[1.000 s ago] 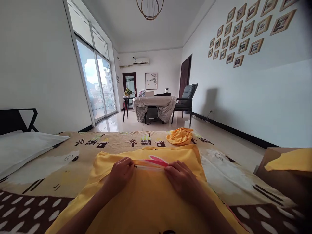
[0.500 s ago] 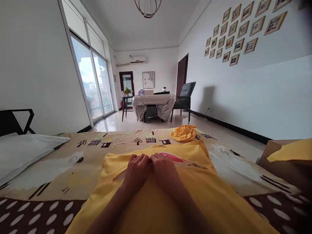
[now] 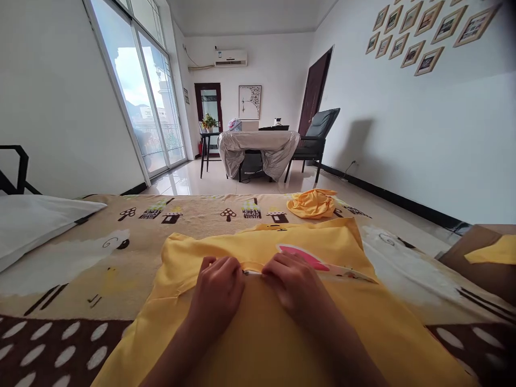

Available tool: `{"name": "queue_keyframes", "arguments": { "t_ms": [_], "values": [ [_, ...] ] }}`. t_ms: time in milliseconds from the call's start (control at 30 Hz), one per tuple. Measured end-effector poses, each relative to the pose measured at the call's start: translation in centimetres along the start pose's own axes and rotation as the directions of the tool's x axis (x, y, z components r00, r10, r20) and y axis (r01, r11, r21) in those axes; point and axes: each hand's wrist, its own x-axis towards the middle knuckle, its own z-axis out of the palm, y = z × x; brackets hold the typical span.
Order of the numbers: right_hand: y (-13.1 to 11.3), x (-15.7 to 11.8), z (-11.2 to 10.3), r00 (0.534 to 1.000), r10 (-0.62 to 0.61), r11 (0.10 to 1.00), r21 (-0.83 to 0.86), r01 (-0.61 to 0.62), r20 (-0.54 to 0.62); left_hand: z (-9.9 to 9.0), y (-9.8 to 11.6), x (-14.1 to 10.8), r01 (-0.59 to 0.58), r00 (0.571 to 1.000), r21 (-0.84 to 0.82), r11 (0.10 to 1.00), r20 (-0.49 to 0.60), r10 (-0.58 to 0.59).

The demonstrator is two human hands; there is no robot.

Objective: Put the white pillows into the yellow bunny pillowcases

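Observation:
A yellow cloth (image 3: 274, 333) with a pink and white printed patch lies spread in front of me, reaching the bottom of the view. My left hand (image 3: 220, 287) pinches the edge of a fold across its middle. Just to the right, my right hand (image 3: 296, 279) pinches the same edge. Between the hands a short stretch of the edge shows, with a thin pale strip under it. Both hands are closed, and their fingertips are partly hidden by the knuckles and fabric.
Under the cloth is a patterned blanket (image 3: 201, 217). A crumpled yellow-orange cloth (image 3: 312, 204) lies beyond it. A white pillow (image 3: 36, 223) is at left, a cardboard box (image 3: 475, 242) at right. Farther back stand a covered table (image 3: 260, 141) and a black chair (image 3: 318, 134).
My hands have moved apart from touching each other, baring the cloth's edge between them. The view has tipped downward, so the room sits higher in the frame.

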Motion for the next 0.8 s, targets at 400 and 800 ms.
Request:
{"name": "queue_keyframes", "arguments": {
  "t_ms": [400, 800],
  "values": [
    [-0.3, -0.1, -0.8, 0.998, 0.01, 1.0, -0.012, -0.011, -0.056, -5.0, -1.3, 0.1, 0.083, 0.979, 0.066, 0.994, 0.183, -0.094],
    [-0.2, 0.2, 0.1, 1.0, 0.007, 1.0, -0.02, -0.007, 0.024, -6.3, -3.1, -1.8, 0.335, 0.913, -0.014, 0.942, 0.253, -0.321]
  ]
}}
